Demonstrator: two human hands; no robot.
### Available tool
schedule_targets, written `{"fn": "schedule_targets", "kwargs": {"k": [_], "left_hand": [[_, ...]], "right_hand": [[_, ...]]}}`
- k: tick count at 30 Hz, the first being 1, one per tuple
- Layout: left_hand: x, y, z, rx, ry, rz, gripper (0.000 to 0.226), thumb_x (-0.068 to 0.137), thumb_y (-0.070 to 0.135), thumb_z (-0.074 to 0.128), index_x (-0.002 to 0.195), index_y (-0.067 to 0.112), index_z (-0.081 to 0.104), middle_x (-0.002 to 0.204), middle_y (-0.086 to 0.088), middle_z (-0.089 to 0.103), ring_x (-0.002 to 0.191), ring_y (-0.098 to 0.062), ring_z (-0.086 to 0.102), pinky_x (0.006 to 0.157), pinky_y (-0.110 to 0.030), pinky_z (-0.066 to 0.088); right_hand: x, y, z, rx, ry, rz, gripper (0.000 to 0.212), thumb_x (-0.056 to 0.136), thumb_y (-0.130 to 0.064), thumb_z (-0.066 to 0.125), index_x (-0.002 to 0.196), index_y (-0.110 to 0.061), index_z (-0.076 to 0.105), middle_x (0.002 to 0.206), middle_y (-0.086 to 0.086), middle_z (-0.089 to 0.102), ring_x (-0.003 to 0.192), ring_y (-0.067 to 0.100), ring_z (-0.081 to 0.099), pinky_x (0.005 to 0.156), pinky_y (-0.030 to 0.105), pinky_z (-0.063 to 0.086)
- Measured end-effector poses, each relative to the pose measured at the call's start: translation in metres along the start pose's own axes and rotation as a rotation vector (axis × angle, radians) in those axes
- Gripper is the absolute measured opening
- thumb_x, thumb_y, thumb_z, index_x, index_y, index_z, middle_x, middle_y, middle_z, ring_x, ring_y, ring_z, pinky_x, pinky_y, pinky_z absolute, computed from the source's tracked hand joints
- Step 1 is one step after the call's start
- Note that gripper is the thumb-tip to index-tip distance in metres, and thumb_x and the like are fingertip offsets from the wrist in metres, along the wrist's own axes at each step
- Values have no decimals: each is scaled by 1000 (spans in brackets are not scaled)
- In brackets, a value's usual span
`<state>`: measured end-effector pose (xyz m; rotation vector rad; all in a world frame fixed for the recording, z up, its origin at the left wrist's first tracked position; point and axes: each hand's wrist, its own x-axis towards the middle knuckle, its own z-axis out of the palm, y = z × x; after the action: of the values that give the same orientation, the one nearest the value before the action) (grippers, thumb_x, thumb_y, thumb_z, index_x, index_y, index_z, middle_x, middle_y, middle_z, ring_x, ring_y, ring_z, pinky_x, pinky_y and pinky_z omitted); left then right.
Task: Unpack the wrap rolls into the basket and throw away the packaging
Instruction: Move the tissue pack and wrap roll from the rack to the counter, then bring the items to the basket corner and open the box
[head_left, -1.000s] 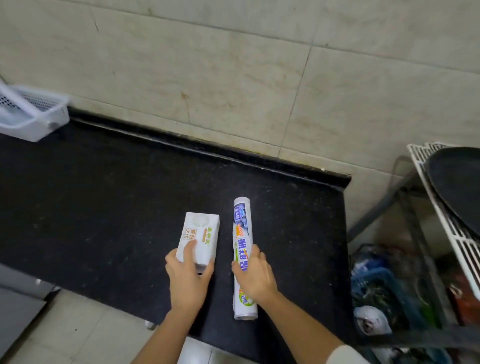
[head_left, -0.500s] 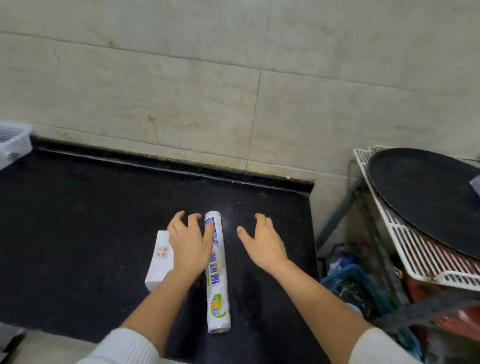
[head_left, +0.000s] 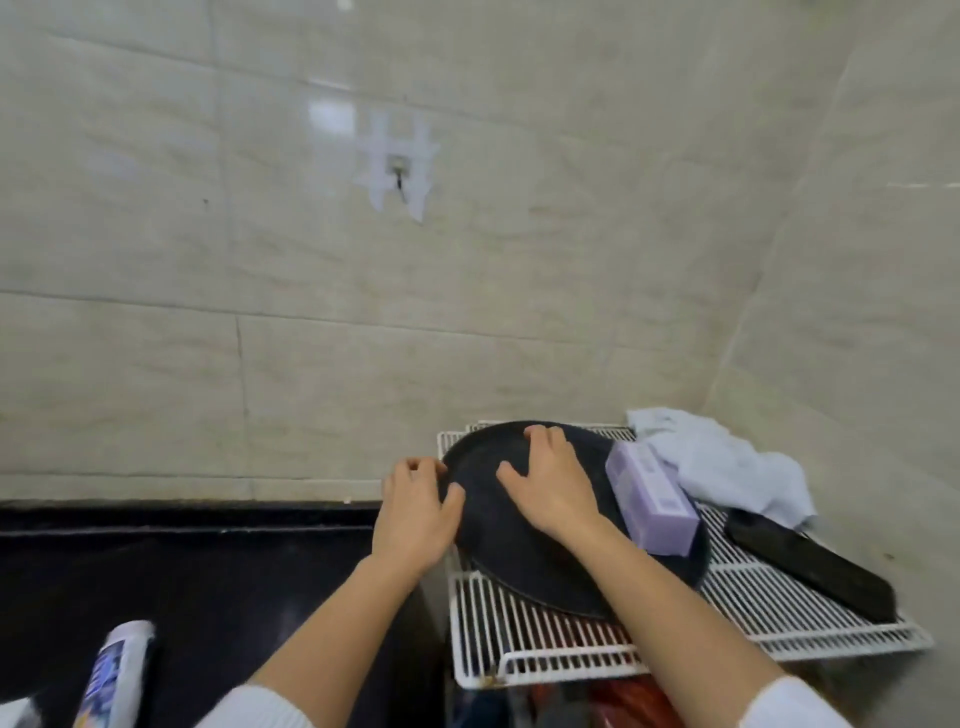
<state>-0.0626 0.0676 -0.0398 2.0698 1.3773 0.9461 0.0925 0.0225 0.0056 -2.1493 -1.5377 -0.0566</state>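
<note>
A wrap roll with blue print lies on the black counter at the lower left. A corner of the white box shows beside it. A purple box rests on a round black tray on the white wire rack. My right hand lies over the tray with fingers spread, just left of the purple box. My left hand is at the tray's left rim, thumb over the edge and fingers loosely curled, holding nothing. The basket is out of view.
A crumpled pale blue cloth lies at the back of the rack, and a long black object lies along its right side. A taped hook hangs on the tiled wall. Red items show under the rack.
The view has swung up and right. Both hands left the roll and the white box on the counter and moved right, over the black tray on the rack.
</note>
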Motion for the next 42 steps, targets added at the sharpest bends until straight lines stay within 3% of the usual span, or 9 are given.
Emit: {"fn": "schedule_targets", "kwargs": {"k": [6, 10, 14, 20, 22, 26, 30, 36, 42], "left_hand": [[-12, 33, 68, 200, -166, -112, 54, 90, 48, 44, 136, 21, 37, 151, -18, 24, 141, -36, 17, 114, -49, 20], [-14, 29, 81, 356, -174, -121, 55, 87, 54, 41, 133, 23, 38, 151, -16, 28, 142, -34, 18, 117, -51, 14], [-12, 25, 82, 355, -170, -119, 57, 85, 56, 39, 133, 26, 37, 149, -13, 32, 139, -32, 22, 116, -50, 20], [-7, 24, 76, 353, -296, -132, 59, 87, 53, 43, 138, 23, 35, 153, -14, 25, 142, -33, 18, 116, -50, 21], [-3, 23, 63, 258, -328, -111, 59, 88, 48, 50, 138, 18, 40, 149, -14, 34, 138, -33, 27, 114, -45, 26], [-18, 5, 19, 62, -5, -37, 41, 89, 31, 53, 128, 19, 52, 133, -6, 51, 122, -23, 47, 98, -34, 42], [-40, -41, -38, 93, 194, -64, 30, 89, 24, 53, 119, 19, 57, 126, -2, 54, 116, -19, 47, 84, -26, 37], [-84, -138, -126, 178, 348, -174, 29, 87, 17, 53, 115, 14, 61, 121, -7, 57, 116, -26, 46, 91, -34, 42], [-170, -255, -188, 183, 422, -310, 34, 88, 12, 53, 122, 13, 54, 128, -8, 51, 120, -25, 40, 93, -35, 39]], "right_hand": [[12, 94, -39, -269, -57, 228, 64, 86, -49, 53, 133, -8, 41, 141, 17, 39, 129, 38, 34, 101, 53, 35], [9, 123, -42, -197, -160, 340, 66, 86, -45, 59, 137, -10, 36, 145, 18, 30, 126, 41, 40, 102, 50, 40], [6, 126, -40, -92, -84, 343, 60, 86, -26, 61, 137, -9, 34, 143, 17, 28, 121, 41, 45, 96, 43, 44], [8, 107, -45, -2, -39, 254, 51, 84, -26, 61, 128, -10, 40, 132, 14, 35, 115, 37, 49, 85, 42, 46], [11, 88, -45, 48, -16, 187, 52, 84, -28, 62, 128, -11, 41, 131, 13, 36, 113, 36, 51, 83, 42, 47], [12, 27, -37, 167, 6, 18, 52, 83, -28, 61, 129, -13, 43, 129, 9, 37, 106, 35, 53, 74, 34, 41], [0, -51, -14, 301, -19, -144, 51, 82, -27, 60, 129, -14, 45, 127, 6, 37, 103, 33, 54, 75, 34, 42], [-42, -160, 59, 379, -139, -210, 49, 80, -25, 60, 126, -13, 47, 126, 5, 36, 99, 34, 57, 78, 36, 46], [-118, -215, 161, 253, -295, -79, 51, 82, -24, 62, 129, -12, 45, 128, 7, 36, 107, 33, 53, 79, 36, 46]]}}
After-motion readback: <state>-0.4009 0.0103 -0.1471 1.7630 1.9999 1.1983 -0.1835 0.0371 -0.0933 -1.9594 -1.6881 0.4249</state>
